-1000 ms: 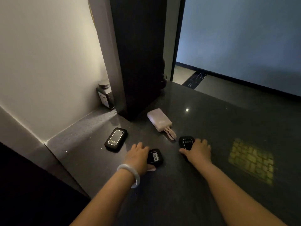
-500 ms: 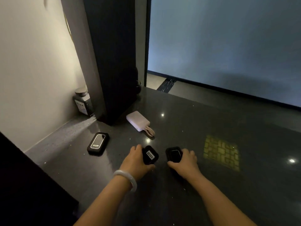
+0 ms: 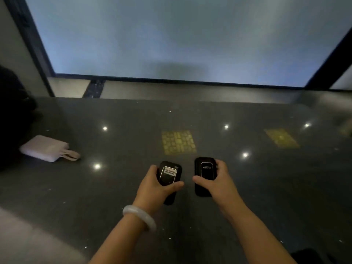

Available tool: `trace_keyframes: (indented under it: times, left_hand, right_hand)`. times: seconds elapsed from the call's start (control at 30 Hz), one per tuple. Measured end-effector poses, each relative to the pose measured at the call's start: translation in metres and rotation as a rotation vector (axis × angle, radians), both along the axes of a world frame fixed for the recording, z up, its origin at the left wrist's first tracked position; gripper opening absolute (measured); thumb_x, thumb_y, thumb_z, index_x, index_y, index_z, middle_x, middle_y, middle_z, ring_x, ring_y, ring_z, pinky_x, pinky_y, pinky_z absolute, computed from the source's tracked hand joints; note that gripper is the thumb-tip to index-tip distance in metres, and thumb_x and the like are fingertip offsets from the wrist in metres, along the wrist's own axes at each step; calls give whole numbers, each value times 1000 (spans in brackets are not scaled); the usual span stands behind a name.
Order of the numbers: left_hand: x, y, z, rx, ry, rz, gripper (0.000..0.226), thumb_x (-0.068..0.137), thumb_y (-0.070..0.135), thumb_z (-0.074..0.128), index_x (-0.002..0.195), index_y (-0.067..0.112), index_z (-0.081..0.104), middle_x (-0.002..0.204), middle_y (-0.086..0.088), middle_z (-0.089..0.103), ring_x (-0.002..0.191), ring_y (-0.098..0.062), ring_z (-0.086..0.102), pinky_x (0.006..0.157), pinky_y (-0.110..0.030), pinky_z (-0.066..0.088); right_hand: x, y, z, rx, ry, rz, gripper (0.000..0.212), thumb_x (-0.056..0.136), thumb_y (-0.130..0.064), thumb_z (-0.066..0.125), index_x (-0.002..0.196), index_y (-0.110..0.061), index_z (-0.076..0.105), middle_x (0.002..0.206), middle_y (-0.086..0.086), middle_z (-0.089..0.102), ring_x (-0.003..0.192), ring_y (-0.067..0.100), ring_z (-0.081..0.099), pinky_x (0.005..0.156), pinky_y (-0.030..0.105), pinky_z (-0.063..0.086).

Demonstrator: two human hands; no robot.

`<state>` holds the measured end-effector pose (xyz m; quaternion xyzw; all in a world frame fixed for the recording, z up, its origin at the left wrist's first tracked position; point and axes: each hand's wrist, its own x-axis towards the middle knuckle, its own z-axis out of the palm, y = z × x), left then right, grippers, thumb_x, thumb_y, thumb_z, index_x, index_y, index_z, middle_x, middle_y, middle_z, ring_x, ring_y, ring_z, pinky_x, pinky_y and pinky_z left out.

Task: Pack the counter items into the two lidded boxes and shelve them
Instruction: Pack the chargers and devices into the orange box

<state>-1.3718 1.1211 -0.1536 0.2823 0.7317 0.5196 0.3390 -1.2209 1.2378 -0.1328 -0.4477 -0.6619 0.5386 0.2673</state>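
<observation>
1. My left hand point(image 3: 152, 189) grips a black device with a white label point(image 3: 169, 175). The fingers wrap its left edge and the thumb lies across its lower face. A pale bangle point(image 3: 140, 216) sits on this wrist.
2. My right hand point(image 3: 219, 182) grips a second black device with a dark screen point(image 3: 205, 169). The thumb crosses the face at its middle and the fingers curl round the right edge.
3. Both devices are held face up, side by side, near the centre of the view. A narrow gap separates them. I cannot tell whether either underside touches the desk point(image 3: 190, 225).
4. The desk is dark, polished and speckled. It carries several bright light reflections.
5. A white power bank point(image 3: 44, 147) lies flat on the desk at 10 o'clock from my left hand, well apart from it. Its loop strap point(image 3: 70, 155) points toward 3 o'clock.
6. A yellow patterned reflection point(image 3: 178, 142) shows on the desk surface at 12 o'clock from the held devices, near them. A second, fainter yellow patch point(image 3: 281, 138) lies at 2 o'clock from my right hand.
7. A large blue-grey panel point(image 3: 181, 35) fills the area beyond the far desk edge at 12 o'clock.
8. A dark, blurred mass point(image 3: 13, 115) stands at the 9 o'clock edge of the view, just beside the power bank.
</observation>
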Motion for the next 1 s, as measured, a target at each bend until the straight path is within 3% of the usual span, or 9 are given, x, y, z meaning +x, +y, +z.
trace_keyframes:
  times: [0.13, 0.3, 0.43, 0.57, 0.77, 0.93, 1.0]
  left_hand:
    - [60, 37, 15, 36, -29, -126, 46, 66, 34, 86, 98, 30, 53, 93, 7, 66, 83, -5, 65, 66, -25, 54]
    - [159, 82, 32, 63, -76, -296, 40, 75, 24, 81, 100, 29, 51, 101, 5, 65, 92, -9, 63, 70, -25, 51]
    - [256, 113, 43, 76, -154, -436, 38, 78, 11, 78, 101, 26, 52, 102, 0, 65, 92, -14, 64, 66, -23, 51]
    - [350, 135, 45, 75, -223, -581, 34, 82, 10, 73, 106, 21, 54, 104, -5, 65, 95, -19, 65, 74, -30, 53]
    - [471, 155, 45, 107, -207, -776, 35, 83, 12, 73, 106, 27, 52, 106, 0, 66, 98, -13, 64, 75, -26, 52]
    - [532, 166, 44, 117, -118, -886, 40, 78, 24, 77, 111, 26, 54, 104, 6, 66, 95, -5, 64, 74, -20, 47]
    - [548, 171, 44, 134, -82, -932, 44, 75, 29, 78, 112, 27, 53, 103, 8, 65, 90, 3, 63, 71, -17, 45]
  right_hand:
    - [70, 14, 14, 21, 77, -165, 67, 67, -16, 86, 118, -30, 44, 107, -7, 60, 93, 6, 61, 58, 16, 51]
    - [180, 29, 29, -1, 126, -327, 68, 68, -24, 85, 119, -37, 43, 106, -12, 60, 94, 7, 62, 63, 21, 55]
    - [282, 39, 41, -67, 246, -518, 41, 82, -30, 74, 116, -37, 50, 107, -6, 65, 95, 13, 66, 68, 34, 59]
    - [385, 42, 46, -70, 276, -703, 19, 96, -33, 54, 114, -35, 52, 107, -3, 64, 94, 16, 65, 61, 29, 55]
    - [511, 25, 50, -58, 280, -940, 12, 98, -28, 49, 109, -33, 52, 101, 6, 66, 78, 18, 71, 51, 28, 56]
    - [573, 6, 48, -64, 295, -1057, 16, 97, -23, 53, 113, -27, 55, 96, 7, 70, 73, 16, 73, 53, 32, 57]
    - [592, 4, 43, -14, 210, -1126, 16, 96, -22, 56, 112, -25, 55, 98, 3, 69, 78, 16, 72, 63, 35, 60]
